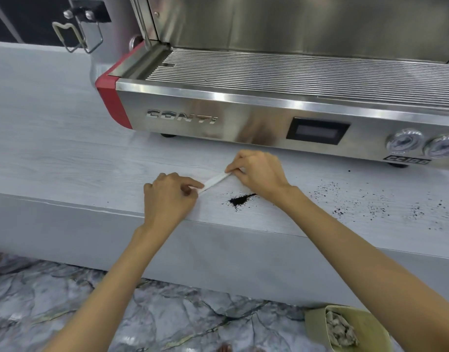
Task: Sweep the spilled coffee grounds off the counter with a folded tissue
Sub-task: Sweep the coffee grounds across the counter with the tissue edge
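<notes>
Pinching a narrow folded tissue [214, 181], 2 hands stretch it above gritty black grounds [239, 199].

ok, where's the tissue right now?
Head view, centre: the folded tissue is stretched flat on the counter between the left hand and right hand, just left of the coffee grounds.

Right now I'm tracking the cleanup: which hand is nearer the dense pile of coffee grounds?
Right. The right hand pinches the folded tissue just behind the pile of coffee grounds, its wrist beside it. The left hand holds the tissue's other end, farther left.
</notes>
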Tool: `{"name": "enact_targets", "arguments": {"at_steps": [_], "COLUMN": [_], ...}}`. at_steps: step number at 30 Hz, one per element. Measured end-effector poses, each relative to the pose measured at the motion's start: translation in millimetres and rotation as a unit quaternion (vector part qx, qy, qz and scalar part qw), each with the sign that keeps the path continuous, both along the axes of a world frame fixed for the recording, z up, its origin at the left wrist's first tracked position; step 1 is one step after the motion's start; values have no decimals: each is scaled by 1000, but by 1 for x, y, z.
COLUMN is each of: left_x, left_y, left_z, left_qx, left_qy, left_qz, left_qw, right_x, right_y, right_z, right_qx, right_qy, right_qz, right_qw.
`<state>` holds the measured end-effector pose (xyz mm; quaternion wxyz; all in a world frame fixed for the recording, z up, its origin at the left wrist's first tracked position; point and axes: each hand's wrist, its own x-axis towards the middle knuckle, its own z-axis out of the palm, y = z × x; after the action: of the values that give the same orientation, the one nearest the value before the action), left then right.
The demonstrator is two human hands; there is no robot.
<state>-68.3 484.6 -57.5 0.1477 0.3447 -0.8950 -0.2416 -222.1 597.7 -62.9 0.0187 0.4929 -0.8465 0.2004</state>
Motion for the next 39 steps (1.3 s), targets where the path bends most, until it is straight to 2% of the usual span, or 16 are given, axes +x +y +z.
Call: {"name": "enact_targets", "arguments": {"at_steps": [8,18,25,28,33,35,39], "left_x": [-6,-40,-66,-68,-77,-90,-118], "left_y": [61,153,201,201,163,143,117], "left_z": [-5,-6,-5,-3,-2,-2,-2], "left_qx": [8,25,37,57,16,9,-8], "left_qy": [-27,-17,-21,30,114,125,124], "left_qz": [4,91,108,113,123,116,84], "left_qw": [1000,995,993,991,986,985,989], "right_x": [-24,-62,-82,-83,-75,-72,-70], "right_y": [30,92,130,144,148,142,133], "right_z": [4,8,8,8,10,9,5], "right_qx": [36,51,44,-20,-98,-94,2], "right_qy": [11,37,23,4,12,33,85], "right_qz": [53,113,120,80,19,-2,-40], "right_qw": [998,992,992,997,995,995,996]}}
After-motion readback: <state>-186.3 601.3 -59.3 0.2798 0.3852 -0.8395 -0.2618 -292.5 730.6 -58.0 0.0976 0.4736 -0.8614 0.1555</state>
